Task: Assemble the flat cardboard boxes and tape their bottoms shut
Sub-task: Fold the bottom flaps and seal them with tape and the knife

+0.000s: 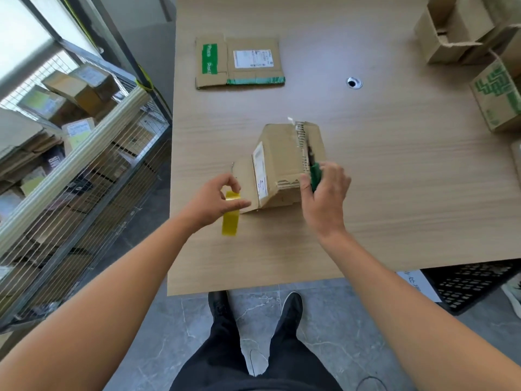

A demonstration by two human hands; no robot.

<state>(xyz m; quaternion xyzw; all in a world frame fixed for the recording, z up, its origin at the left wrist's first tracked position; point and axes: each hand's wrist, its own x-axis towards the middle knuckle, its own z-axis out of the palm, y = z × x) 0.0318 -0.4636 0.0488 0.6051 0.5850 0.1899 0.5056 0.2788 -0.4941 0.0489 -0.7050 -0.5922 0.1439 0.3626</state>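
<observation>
Left hand (217,201) pinches yellow translucent tape (231,218) just left of the small brown cardboard box (284,159) on the pale wooden table (394,193). Right hand (325,193) grips a green-handled cutter (315,174) at the box's right edge. Beyond the box lies a flattened brown carton (239,63).

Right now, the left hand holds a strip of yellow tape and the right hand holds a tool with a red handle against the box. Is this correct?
Not quite: the handle is green, not red. In the head view the left hand holds the yellow tape strip and the right hand holds the green-handled tool against the box.
</observation>
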